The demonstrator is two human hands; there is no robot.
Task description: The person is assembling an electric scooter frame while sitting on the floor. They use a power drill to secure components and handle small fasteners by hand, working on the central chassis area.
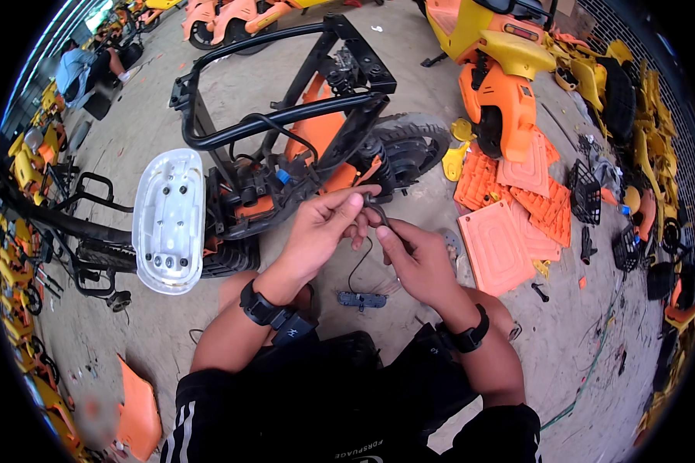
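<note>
Both my hands are raised over the floor in front of the scooter frame (289, 114), pinching a dark cable (378, 210) between them. My left hand (326, 224) grips its upper end between thumb and forefinger. Lower down, my right hand (418, 258) has its thumb and fingers closed on the same cable. A thin black wire (354, 270) hangs below my hands to a flat dark oblong part (362, 299) on the floor. Whether the cable's tip carries a connector is too small to tell.
A pale oval tray (148, 224) with screws and small hardware rests on the frame at my left. The rear wheel (413, 147) is beyond my hands. Orange panels (496, 248) lie piled at right, near an orange and yellow scooter (502, 92). Another person (77, 69) sits far left.
</note>
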